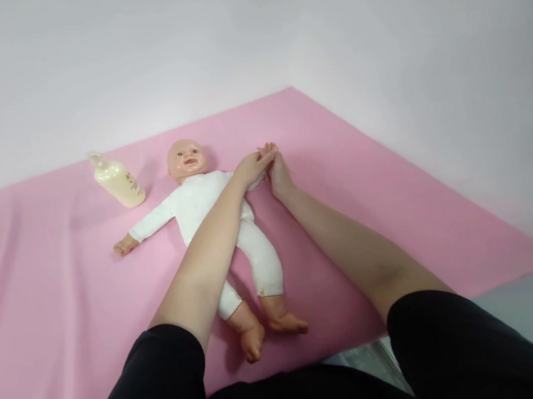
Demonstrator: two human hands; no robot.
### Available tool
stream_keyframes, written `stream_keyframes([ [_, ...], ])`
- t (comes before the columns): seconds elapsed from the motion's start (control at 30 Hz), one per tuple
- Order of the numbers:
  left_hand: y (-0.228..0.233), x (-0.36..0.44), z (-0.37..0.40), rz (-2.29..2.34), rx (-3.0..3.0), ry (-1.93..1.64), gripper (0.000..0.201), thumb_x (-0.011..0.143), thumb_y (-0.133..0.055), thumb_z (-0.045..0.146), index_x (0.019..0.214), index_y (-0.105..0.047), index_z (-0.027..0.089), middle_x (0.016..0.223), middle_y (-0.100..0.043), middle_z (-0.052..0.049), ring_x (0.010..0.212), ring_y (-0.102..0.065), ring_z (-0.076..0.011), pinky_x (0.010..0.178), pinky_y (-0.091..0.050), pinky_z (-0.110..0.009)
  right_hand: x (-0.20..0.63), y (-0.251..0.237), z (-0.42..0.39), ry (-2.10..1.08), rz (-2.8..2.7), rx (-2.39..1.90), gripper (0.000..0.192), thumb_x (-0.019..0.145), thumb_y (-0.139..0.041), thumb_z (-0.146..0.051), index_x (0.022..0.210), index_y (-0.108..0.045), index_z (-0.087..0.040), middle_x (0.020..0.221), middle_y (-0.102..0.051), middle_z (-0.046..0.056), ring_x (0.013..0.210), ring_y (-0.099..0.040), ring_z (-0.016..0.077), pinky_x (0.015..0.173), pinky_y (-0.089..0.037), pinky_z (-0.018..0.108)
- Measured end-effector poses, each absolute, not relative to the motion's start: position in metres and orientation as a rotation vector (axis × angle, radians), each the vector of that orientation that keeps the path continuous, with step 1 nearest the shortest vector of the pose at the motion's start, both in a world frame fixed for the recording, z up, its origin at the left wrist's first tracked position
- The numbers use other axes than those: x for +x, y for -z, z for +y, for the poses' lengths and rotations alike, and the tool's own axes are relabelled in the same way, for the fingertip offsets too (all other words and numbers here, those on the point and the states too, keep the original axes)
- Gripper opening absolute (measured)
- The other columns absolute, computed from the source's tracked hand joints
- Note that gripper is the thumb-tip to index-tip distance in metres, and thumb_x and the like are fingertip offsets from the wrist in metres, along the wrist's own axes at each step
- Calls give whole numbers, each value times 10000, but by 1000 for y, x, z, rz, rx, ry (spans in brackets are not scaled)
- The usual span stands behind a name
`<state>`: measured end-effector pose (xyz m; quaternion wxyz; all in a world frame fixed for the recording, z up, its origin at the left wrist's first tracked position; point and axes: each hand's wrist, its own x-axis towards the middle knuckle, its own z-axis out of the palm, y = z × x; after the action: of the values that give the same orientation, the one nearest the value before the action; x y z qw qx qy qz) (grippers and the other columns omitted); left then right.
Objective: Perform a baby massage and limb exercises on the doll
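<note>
A baby doll (205,195) with a white cloth body lies on its back, its head away from me and its feet toward me. My left hand (252,167) reaches across its torso to the doll's arm on the right side. There the fingers close around the doll's hand (266,149), whose small fingertips poke out at the top. From the right, my right hand (279,176) grips the same doll hand, touching my left fingers. The doll's wrist is mostly hidden. Its other arm (151,223) stretches out to the left, untouched.
A pale yellow pump bottle (121,182) stands left of the doll's head. A pink sheet (350,213) lies under everything, creased on the left. Its right edge slants toward me, with a white surface (427,66) beyond.
</note>
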<state>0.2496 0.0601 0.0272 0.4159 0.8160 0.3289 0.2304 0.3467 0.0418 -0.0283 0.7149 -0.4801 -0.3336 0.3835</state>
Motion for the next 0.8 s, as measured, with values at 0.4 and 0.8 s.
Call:
stream_keyframes([
  [0.4,-24,251,64,861,2000,-644,689,1082,-189,544,1115,-731,119,958,-771,-121,844,-725,-218,871,-547,-330,339,17,21,-848,-767,-1053,670,783,-664,-711,1266,-646,-247,1149,-695,83,802,-645,183,479,-393,256],
  [0.8,-26,251,61,867,1968,-678,747,1078,-162,531,821,-753,153,651,-685,-86,731,-708,-212,876,-537,-329,341,21,27,-795,-689,-1205,829,884,-311,-863,1323,-633,-237,965,-709,81,721,-663,190,514,-456,283],
])
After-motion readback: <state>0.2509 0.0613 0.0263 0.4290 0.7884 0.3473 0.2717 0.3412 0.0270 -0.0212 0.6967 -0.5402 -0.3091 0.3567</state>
